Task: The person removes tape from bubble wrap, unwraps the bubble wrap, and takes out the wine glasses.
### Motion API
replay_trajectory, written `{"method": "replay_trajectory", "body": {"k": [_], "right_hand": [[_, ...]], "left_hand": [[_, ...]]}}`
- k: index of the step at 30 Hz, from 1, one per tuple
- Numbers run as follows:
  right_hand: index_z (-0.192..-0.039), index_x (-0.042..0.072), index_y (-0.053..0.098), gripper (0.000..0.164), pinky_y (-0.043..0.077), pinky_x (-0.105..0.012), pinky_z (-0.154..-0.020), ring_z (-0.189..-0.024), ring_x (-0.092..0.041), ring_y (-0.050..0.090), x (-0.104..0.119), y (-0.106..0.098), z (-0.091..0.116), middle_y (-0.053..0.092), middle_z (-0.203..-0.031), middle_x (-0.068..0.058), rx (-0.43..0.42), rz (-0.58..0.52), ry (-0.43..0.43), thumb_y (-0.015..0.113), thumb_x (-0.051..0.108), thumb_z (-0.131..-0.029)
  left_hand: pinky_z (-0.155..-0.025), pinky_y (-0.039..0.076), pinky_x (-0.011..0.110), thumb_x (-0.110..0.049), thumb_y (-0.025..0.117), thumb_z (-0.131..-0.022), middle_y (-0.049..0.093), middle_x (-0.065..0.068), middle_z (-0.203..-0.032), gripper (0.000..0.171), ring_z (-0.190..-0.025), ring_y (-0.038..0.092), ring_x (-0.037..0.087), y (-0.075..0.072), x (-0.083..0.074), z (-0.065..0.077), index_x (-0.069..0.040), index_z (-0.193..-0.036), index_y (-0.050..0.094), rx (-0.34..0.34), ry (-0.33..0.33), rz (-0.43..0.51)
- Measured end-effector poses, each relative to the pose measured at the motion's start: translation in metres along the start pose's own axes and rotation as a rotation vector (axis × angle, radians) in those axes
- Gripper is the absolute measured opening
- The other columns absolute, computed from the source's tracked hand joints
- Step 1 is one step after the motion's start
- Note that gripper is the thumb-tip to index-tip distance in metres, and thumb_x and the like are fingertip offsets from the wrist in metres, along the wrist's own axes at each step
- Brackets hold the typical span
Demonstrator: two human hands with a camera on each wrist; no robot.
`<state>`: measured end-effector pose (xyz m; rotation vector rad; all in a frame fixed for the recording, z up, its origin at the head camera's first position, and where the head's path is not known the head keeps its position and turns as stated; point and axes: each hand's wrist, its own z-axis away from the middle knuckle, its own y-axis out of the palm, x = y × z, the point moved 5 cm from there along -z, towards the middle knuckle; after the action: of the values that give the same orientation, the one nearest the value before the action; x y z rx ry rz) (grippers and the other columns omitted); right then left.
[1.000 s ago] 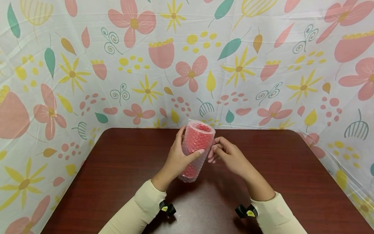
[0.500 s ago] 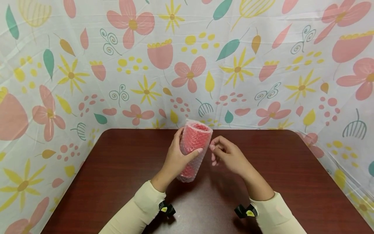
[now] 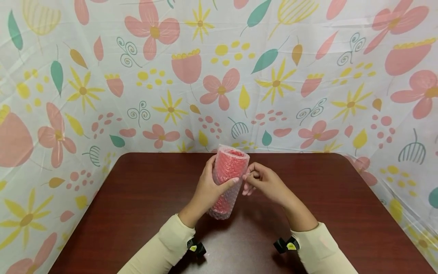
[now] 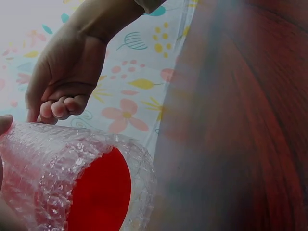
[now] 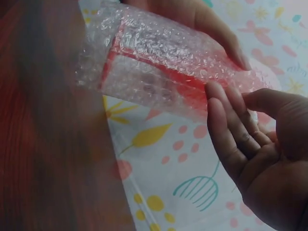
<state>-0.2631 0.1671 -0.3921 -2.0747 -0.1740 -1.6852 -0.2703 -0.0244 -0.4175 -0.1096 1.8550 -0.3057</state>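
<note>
A red cylindrical object [image 4: 103, 192] is rolled in clear bubble wrap [image 3: 230, 167] and held tilted above the table. My left hand [image 3: 207, 188] grips the wrapped roll from its left side, thumb across the front and fingers behind. On the roll's right side is my right hand [image 3: 268, 184], its thumb and index finger pinched at the wrap's side and its other fingers curled. A small pale strip shows at those fingertips; whether it is tape or the wrap's edge is unclear. In the right wrist view the wrap [image 5: 144, 41] extends past the red object's end.
The dark brown wooden table [image 3: 154, 190] lies beneath both hands. A white cloth with printed flowers [image 3: 219, 49] hangs behind it and along the sides. Black wrist cameras [image 3: 196, 247] are strapped at the cuffs of the pale sleeves.
My right fingers moved slightly away from the wrap's side half a second ago and are now back against it. The wrapped roll has shifted only slightly, still in my left hand.
</note>
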Motion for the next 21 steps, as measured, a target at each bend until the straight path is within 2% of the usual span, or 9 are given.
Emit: {"method": "replay_trajectory", "body": {"k": [7, 14, 18, 21], "right_hand": [[-0.106, -0.005, 0.052, 0.013, 0.059, -0.054, -0.067, -0.067, -0.024, 0.074, -0.005, 0.001, 0.002, 0.066, -0.078, -0.018, -0.037, 0.024, 0.001, 0.051, 0.008, -0.105], [-0.109, -0.007, 0.050, 0.016, 0.061, -0.047, -0.069, -0.071, -0.025, 0.074, -0.009, 0.005, 0.004, 0.067, -0.083, -0.023, -0.075, 0.021, 0.018, 0.048, 0.009, -0.106], [-0.110, -0.006, 0.050, 0.017, 0.060, -0.048, -0.070, -0.074, -0.027, 0.073, -0.009, 0.005, 0.008, 0.068, -0.085, -0.024, -0.093, 0.048, 0.024, 0.047, 0.010, -0.107], [-0.113, -0.004, 0.051, 0.017, 0.060, -0.049, -0.072, -0.075, -0.029, 0.073, -0.009, 0.005, 0.011, 0.069, -0.087, -0.023, -0.104, 0.065, 0.038, 0.047, 0.012, -0.107]], "left_hand": [[-0.104, 0.048, 0.047, -0.049, 0.081, -0.082, 0.045, -0.002, -0.144, 0.093, -0.125, 0.053, 0.018, 0.006, 0.001, 0.002, -0.032, -0.155, 0.025, 0.031, 0.027, 0.003], [-0.111, 0.041, 0.049, -0.039, 0.077, -0.088, 0.039, 0.002, -0.152, 0.090, -0.133, 0.048, 0.021, 0.007, 0.000, 0.007, -0.030, -0.158, 0.020, 0.049, 0.066, -0.022], [-0.110, 0.042, 0.049, -0.042, 0.078, -0.086, 0.041, 0.000, -0.152, 0.091, -0.133, 0.049, 0.020, 0.008, 0.001, 0.008, -0.030, -0.157, 0.023, 0.033, 0.070, -0.016], [-0.107, 0.045, 0.049, -0.046, 0.080, -0.084, 0.045, -0.001, -0.147, 0.093, -0.130, 0.051, 0.020, 0.009, 0.004, 0.009, -0.032, -0.156, 0.024, 0.016, 0.043, -0.012]]}}
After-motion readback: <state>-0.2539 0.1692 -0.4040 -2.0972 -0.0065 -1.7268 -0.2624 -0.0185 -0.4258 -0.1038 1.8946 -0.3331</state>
